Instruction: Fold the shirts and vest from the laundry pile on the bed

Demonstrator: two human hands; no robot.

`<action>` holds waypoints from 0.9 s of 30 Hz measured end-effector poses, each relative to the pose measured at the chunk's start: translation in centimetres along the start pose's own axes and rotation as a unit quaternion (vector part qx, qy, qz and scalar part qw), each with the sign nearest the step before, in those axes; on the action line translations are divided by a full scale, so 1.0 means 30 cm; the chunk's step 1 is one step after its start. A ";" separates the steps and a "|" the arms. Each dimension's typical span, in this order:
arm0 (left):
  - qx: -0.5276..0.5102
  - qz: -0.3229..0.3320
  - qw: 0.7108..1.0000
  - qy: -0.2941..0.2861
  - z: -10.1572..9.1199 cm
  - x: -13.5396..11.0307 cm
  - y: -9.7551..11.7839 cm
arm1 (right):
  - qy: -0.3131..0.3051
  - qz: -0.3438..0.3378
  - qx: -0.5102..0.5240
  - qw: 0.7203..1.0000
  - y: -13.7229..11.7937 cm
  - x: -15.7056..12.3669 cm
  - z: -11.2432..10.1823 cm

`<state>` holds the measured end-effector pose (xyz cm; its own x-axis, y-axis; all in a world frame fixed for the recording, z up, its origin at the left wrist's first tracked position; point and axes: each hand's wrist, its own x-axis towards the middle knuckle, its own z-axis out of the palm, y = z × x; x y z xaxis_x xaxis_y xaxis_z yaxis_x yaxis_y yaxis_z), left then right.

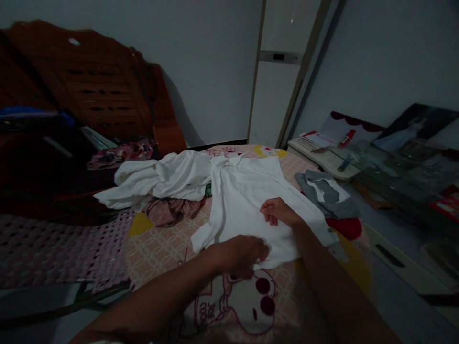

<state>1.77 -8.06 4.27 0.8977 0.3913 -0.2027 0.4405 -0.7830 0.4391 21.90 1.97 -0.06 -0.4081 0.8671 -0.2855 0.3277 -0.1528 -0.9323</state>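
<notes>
A white shirt (247, 191) lies spread on the patterned cloth, its near edge towards me and one sleeve out to the left. Above the near part of the shirt is my left hand (244, 254), its bent fingers smeared by motion. Whether it grips the fabric cannot be made out. My right hand (280, 211) hovers over the middle of the shirt with its fingers curled together and no cloth visible in them. Left of the shirt is a crumpled white garment (168, 174), partly over a brownish-pink cloth (174, 211).
The patterned cloth (168, 243) covers a round-edged surface. Folded grey clothing (322, 191) sits at its right edge. A woven pinkish seat (64, 248) and carved wooden chair (103, 86) stand left. A glass-topped table (398, 167) is at right, and a tall white cabinet-like unit (274, 95) behind.
</notes>
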 end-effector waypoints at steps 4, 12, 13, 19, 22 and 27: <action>0.067 -0.020 0.997 0.014 0.018 0.011 0.031 | -0.006 -0.004 -0.035 0.999 -0.018 -0.012 0.007; -0.181 -0.061 0.972 0.138 -0.011 0.006 -0.146 | -0.161 -0.114 -0.199 0.960 -0.087 -0.212 0.010; -0.212 -0.077 0.961 0.159 -0.015 0.005 -0.162 | -0.155 -0.142 -0.244 0.947 -0.080 -0.239 0.029; -0.300 -0.101 0.927 0.200 -0.013 0.014 -0.160 | 0.086 -0.213 -0.477 0.848 0.013 -0.291 0.181; -0.304 -0.098 0.933 0.167 -0.016 0.009 -0.149 | 0.118 -0.170 -0.557 0.804 0.032 -0.281 0.156; -0.311 -0.066 0.940 0.125 -0.028 -0.008 -0.163 | 0.212 -0.049 -0.616 0.757 0.062 -0.310 -0.033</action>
<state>-0.61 -3.90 2.90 0.7704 0.6276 -0.1127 0.3843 -0.3159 0.8675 27.13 -5.91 1.08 -0.2574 0.9599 0.1110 0.9662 0.2539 0.0450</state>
